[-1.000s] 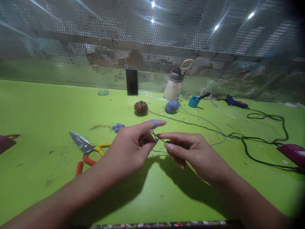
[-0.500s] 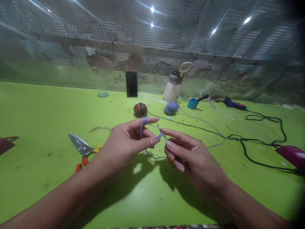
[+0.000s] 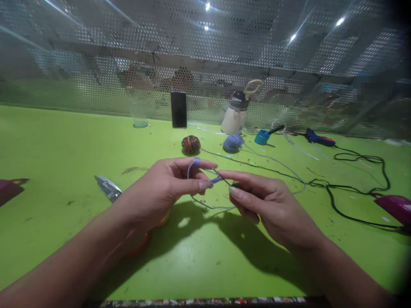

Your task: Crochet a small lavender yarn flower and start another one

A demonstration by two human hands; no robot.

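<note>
My left hand pinches a small strip of lavender crochet work between thumb and fingers. Lavender yarn is wrapped around its raised index finger and runs across to the work. In my right hand is a thin metal crochet hook, its tip at the top of the strip; most of its handle is hidden by the fingers. A loop of yarn hangs below both hands. Behind them rests the lavender yarn ball, with its strand trailing out to the right.
Scissors lie partly under my left forearm. Farther back are a multicoloured yarn ball, an upright phone, a bottle, a blue cup and a glue gun. Black cord crosses the right side near a magenta object.
My right hand has shifted slightly right and the hook lies flatter against the strip. My left forearm now covers more of the scissors. The view has tilted a little.
</note>
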